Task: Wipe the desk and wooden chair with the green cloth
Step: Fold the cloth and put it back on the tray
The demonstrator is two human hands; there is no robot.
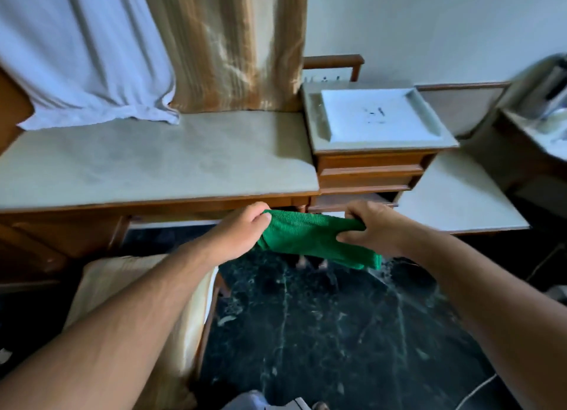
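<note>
Head view: we hold the green cloth [319, 241] stretched between both hands, in the air in front of the desk [159, 161], over the dark floor [306, 333].
Left hand [242, 231]: our fingers are curled closed, pinching the cloth's left end.
Right hand [371, 228]: our fingers are closed around the cloth's right end; a loose fold hangs below it.
Cloth contact: none yet; it touches neither desk nor chair [147, 302].
Desk top: pale and bare; we judge no wiping has begun.
Risk, curtains: the white curtain [92, 57] pools on the desk's back edge beside the tan curtain [236, 47]; a long stroke could drag them.
Risk, tray: a white tray [377, 115] sits on the raised drawer unit [368, 167]; a careless sweep could nudge it.
Risk, cloth: gripped only at the ends, it may bunch and wipe poorly unless we refold it.
Risk, chair: it stands near our left forearm, so we could bump it.
</note>
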